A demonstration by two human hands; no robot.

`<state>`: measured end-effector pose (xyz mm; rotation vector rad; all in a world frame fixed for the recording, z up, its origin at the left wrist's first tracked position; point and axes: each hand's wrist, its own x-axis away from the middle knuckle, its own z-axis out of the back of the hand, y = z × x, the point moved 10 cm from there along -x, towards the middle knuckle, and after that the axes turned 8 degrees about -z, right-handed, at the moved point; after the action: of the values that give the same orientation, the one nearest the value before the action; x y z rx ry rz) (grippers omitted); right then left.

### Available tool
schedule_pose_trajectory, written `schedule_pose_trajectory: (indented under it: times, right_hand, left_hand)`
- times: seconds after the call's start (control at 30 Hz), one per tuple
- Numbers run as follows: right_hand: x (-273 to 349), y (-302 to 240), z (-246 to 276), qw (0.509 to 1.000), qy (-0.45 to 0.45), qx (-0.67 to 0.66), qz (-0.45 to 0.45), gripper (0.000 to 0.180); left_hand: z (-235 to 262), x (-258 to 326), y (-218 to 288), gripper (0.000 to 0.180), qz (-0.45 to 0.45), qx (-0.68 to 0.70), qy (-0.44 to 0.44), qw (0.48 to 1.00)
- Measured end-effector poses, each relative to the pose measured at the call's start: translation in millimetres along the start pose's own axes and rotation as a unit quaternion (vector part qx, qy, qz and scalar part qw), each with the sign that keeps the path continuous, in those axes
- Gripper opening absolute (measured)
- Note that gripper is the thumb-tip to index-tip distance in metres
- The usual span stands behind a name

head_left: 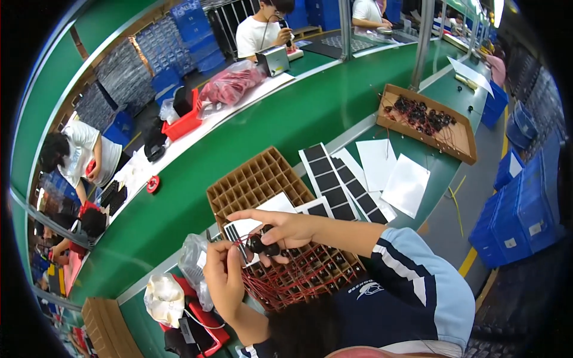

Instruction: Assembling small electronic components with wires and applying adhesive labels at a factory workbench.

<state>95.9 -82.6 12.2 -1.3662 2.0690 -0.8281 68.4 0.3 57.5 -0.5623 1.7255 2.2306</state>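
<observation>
In my right hand [286, 230] are small black round parts [264, 240] with thin red wires, held between thumb and fingers. My left hand [224, 274] is just left of it, thumb and forefinger closed at the red wires [240, 243]. A white card with black stripes [234, 235] shows by my fingertips; I cannot tell whether a hand grips it. Below my hands, a divided cardboard box [325, 268] has black parts in its cells and a tangle of red wires [271, 286] over its left side.
Beyond my hands lies a cardboard cell divider [256, 179]. Black-panelled sheets [328, 179] and white sheets [406, 185] lie to its right. A shallow carton [468, 146] holds more wired parts. Plastic bags [194, 262] and a red bin [218, 337] are at left. People work across the green conveyor belt [179, 185].
</observation>
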Motion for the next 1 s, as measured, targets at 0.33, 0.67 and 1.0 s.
schedule_pose_trajectory:
  times: [0.33, 0.67, 1.0]
  right_hand:
    - [-14, -11, 10, 0.88, 0.136, 0.454, 0.01, 0.09]
    - [-13, -18, 2, 0.877, 0.153, 0.452, 0.066, 0.09]
    - [-10, -34, -4, 0.937, 0.167, 0.286, 0.11, 0.071]
  left_hand:
    - [-11, 1, -38, 0.056, 0.046, 0.008, -0.158, 0.986]
    - [-18, -7, -42, 0.052, 0.05, -0.105, -0.155, 0.981]
    - [-17, -12, -48, 0.048, 0.058, 0.065, -0.135, 0.987]
